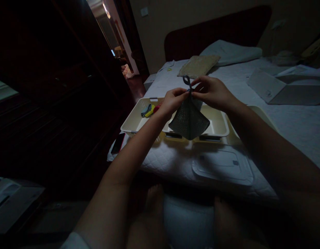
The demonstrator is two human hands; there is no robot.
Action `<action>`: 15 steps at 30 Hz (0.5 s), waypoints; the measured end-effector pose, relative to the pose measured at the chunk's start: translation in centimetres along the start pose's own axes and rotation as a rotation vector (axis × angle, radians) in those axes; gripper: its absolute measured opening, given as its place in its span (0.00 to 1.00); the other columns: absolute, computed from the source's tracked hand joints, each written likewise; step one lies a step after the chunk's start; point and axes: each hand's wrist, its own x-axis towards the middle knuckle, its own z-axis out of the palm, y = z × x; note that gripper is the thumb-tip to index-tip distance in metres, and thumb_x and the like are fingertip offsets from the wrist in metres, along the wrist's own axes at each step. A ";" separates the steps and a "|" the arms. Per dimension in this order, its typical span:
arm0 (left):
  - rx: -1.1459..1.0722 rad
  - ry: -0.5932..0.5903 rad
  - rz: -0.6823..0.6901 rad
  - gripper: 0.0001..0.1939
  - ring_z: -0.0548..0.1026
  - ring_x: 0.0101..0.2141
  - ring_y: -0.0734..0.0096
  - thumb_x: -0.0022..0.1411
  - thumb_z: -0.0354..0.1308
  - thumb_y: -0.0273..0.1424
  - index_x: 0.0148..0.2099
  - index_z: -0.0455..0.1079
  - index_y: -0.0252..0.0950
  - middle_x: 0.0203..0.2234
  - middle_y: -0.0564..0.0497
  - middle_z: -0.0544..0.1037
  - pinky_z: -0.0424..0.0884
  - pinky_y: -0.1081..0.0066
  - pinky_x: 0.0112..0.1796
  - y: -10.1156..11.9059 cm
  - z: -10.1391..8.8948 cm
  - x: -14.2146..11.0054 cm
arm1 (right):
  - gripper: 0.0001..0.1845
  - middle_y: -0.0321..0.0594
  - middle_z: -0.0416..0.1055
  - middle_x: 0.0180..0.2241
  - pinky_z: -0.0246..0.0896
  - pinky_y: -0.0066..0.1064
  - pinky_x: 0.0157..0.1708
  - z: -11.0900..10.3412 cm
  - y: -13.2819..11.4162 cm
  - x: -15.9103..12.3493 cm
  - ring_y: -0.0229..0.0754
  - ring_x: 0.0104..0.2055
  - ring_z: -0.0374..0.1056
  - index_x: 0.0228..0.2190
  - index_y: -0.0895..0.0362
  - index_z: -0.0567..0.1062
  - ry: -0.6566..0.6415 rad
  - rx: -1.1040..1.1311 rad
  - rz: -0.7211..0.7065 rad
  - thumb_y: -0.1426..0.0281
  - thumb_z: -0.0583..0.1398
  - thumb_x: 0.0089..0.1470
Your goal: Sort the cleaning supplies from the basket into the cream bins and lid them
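Note:
My left hand (172,102) and my right hand (210,92) pinch the top corner of a dark grey perforated triangular cloth (189,120), which hangs down between them. A small dark loop (186,81) stands above my fingers at that corner. Below the cloth sits a cream plastic basket (215,125) with latticed sides and a divider. Rolled blue, yellow and red fabric items (149,110) lie in its left compartment, beyond my left forearm. Part of the basket is hidden behind the cloth and my hands.
The basket stands on a white quilted bed (170,162), with a clear plastic lid (222,166) in front of it and a dark phone (118,143) at the left edge. Pillows and a beige cushion (198,66) lie beyond, a grey folded box (284,88) to the right, and a dark wardrobe (58,90) to the left.

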 end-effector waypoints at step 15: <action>-0.044 -0.009 0.004 0.07 0.75 0.35 0.71 0.58 0.62 0.33 0.32 0.71 0.34 0.27 0.52 0.77 0.69 0.71 0.38 -0.5 -0.2 0.2 | 0.09 0.41 0.70 0.32 0.66 0.35 0.36 -0.8 -0.4 -0.4 0.45 0.38 0.69 0.24 0.56 0.73 0.054 -0.080 -0.031 0.70 0.68 0.40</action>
